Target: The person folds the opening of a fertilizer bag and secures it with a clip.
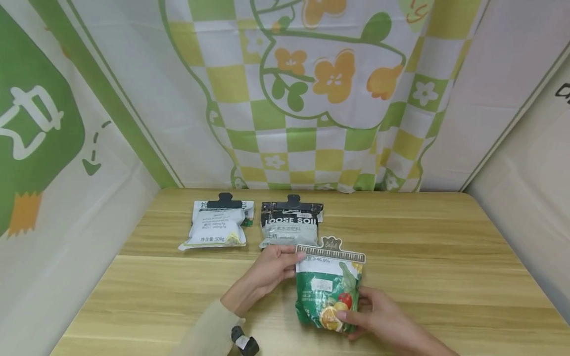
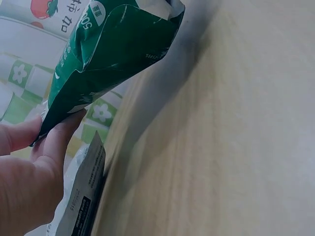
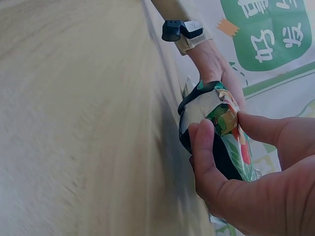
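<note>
A green and white fertilizer bag (image 1: 327, 296) with fruit and vegetables printed on its front is held over the table, tilted. Across its top edge sits a pale bag clip (image 1: 330, 253) with ruler-like markings and a bear-shaped handle. My left hand (image 1: 273, 267) pinches the bag's upper left side near the clip, thumb in front. Lower down, my right hand (image 1: 378, 314) holds the bottom right corner, thumb on the printed front. In the left wrist view the green bag (image 2: 118, 44) stands above the tabletop with a shadow under it. The right wrist view shows its folded bottom (image 3: 199, 115).
Behind lie two more bags, each with a black clip: a white bag (image 1: 216, 228) at the left and a black and grey "LOOSE SOIL" bag (image 1: 289, 230) beside it. The wooden table (image 1: 445, 257) ends at a patterned curtain (image 1: 311, 148). My left wrist wears a black device (image 1: 245, 341).
</note>
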The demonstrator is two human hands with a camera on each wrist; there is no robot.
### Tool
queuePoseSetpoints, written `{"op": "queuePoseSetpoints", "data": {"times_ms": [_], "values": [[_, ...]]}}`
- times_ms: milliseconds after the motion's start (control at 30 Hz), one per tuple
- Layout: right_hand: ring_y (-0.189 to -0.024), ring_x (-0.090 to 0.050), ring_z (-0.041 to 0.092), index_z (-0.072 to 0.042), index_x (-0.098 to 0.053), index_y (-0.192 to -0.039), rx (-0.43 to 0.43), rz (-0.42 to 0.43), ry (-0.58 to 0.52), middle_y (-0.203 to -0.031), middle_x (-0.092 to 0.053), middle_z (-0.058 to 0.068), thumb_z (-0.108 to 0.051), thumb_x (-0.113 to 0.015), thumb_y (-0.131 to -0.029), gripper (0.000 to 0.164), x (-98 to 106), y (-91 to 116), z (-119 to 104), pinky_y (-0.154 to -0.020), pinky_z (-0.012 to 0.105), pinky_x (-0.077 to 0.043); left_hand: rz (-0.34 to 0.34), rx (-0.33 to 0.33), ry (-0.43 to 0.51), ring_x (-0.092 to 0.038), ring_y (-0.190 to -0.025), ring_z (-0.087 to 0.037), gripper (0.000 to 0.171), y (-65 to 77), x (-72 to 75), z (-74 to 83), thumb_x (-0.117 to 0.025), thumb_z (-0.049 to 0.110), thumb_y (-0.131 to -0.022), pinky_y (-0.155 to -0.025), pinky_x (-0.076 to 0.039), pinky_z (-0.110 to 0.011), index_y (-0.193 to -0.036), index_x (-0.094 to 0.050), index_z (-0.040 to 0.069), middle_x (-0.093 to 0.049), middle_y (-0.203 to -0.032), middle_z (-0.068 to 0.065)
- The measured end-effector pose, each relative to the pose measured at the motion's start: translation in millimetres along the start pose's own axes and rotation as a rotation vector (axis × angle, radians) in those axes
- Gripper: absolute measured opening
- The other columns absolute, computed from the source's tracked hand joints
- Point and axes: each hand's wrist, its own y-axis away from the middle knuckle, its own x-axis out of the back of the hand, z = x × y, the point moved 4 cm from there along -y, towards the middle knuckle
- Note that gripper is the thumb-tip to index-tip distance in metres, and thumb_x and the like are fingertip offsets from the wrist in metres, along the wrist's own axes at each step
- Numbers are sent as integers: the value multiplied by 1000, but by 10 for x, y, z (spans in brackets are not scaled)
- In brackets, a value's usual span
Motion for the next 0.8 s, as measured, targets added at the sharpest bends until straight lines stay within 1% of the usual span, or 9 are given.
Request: {"op": "queuePoseSetpoints", "data": {"times_ms": [67,200,300,467,633,800], "values": [[-89,-74,26,18,-48,-138,2,18,6,-115,-71,19,-18,-78,-96,63,27,10,-25,-77,45,-68,3,0,-8,-73,-98,-11,56,-20,-17,25,-67,16,-102,-89,-64,-23,-148,-48,-11,-67,-135,-22],[-89,-73,25,18,-48,-138,-5,51,45,-118,-68,21,-20,-79,-95,64,93,26,-84,-77,43,-68,-10,-7,-2,-73,-101,-12,59,-68,-60,76,-66,15,-103,-94,-64,-26,-151,-43,-12,-65,-138,-23],[-87,-73,24,16,-51,-136,-9,79,70,-119,-68,20,-22,-80,-94,64,150,20,-124,-76,42,-68,-2,-7,-2,-72,-102,-12,64,-117,-91,121,-66,16,-103,-95,-63,-25,-153,-39,-13,-63,-140,-23],[-86,-73,25,15,-53,-135,1,94,76,-118,-67,19,-22,-79,-95,61,247,14,-157,-77,42,-68,11,-12,-16,-70,-101,-12,63,-196,-153,189,-69,19,-102,-87,-62,-21,-151,-44,-12,-62,-140,-22],[-88,-75,26,16,-53,-135,15,107,72,-119,-67,20,-21,-79,-96,60,369,23,-167,-78,43,-68,18,2,-31,-67,-97,-12,60,-304,-241,246,-71,19,-101,-81,-60,-19,-149,-48,-10,-63,-137,-20],[-90,-76,25,18,-54,-134,22,149,83,-124,-69,22,-20,-78,-96,59,521,30,-201,-81,41,-69,19,5,-37,-68,-97,-10,58,-432,-358,343,-69,17,-102,-80,-60,-18,-149,-49,-9,-61,-145,-22]]}}
